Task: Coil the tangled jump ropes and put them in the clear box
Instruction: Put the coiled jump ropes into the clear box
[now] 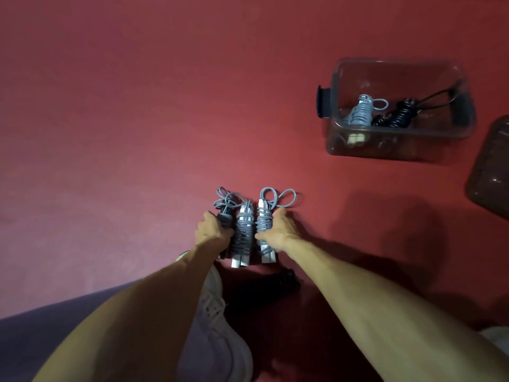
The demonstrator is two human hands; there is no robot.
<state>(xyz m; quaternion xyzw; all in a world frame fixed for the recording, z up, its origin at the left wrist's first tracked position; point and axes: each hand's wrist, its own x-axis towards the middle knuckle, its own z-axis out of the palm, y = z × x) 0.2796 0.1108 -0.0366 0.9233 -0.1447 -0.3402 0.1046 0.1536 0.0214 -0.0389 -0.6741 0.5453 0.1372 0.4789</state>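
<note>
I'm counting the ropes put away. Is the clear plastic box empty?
No, the clear plastic box holds a grey coiled jump rope and a black coiled jump rope, lying side by side.

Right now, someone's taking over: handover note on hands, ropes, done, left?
Left hand grips the dark-handled coil; right hand grips the white-handled coil. The middle coil sits between them.
Clear box holds a grey coil and a black coil: done.
Left: box these three, plus what looks like a black rope by the shoe.
</note>
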